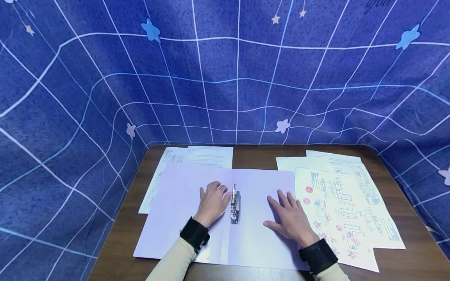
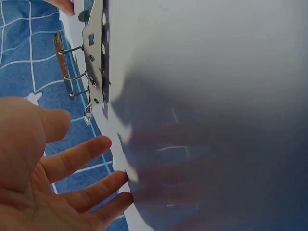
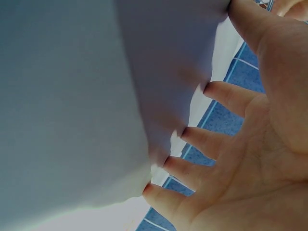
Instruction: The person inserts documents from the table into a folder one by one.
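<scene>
A pale purple folder (image 1: 260, 249) lies spread flat on the table, with a metal lever clip (image 1: 235, 207) at its middle near the spine. My left hand (image 1: 213, 203) rests on the left cover, thumb side close beside the clip. In the left wrist view the fingertips of the left hand (image 2: 82, 178) meet the folder's surface, fingers loosely extended, and the clip (image 2: 94, 57) stands above the thumb. On the right cover my right hand (image 1: 291, 218) lies with its fingers spread. The right wrist view has the fingertips of that right hand (image 3: 226, 144) touching the surface.
Right of the folder, overlapping printed drawing sheets (image 1: 337, 218) with red marks spread across the wooden table (image 1: 393, 218). More papers (image 1: 209, 156) stick out behind the folder's left cover. A blue patterned cloth (image 1: 225, 89) hangs behind and at the sides.
</scene>
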{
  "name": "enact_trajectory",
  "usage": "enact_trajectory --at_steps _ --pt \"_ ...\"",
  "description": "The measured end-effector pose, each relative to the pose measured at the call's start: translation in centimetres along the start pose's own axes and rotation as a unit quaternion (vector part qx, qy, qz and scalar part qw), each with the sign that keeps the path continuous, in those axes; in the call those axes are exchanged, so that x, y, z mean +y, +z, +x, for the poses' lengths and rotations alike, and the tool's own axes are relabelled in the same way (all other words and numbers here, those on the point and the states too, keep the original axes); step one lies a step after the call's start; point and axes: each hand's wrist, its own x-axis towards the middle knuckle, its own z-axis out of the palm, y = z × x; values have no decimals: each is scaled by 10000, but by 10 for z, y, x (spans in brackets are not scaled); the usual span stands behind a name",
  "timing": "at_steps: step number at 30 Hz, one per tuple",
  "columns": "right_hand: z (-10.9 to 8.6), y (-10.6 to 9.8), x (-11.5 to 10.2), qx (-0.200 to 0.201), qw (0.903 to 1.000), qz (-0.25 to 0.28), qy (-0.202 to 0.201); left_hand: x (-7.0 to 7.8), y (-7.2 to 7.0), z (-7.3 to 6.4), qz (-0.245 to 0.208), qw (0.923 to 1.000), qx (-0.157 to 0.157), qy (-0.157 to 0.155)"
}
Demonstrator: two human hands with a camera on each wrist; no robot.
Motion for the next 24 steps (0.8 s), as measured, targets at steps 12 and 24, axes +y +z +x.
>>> enact_trajectory --at_steps 12,24 --pt "0 -3 -1 0 10000 -1 -13 -9 -11 -58 169 9973 -645 313" --pt "0 -2 -2 -21 10000 12 2 -14 -4 -78 -84 9960 -882 146"
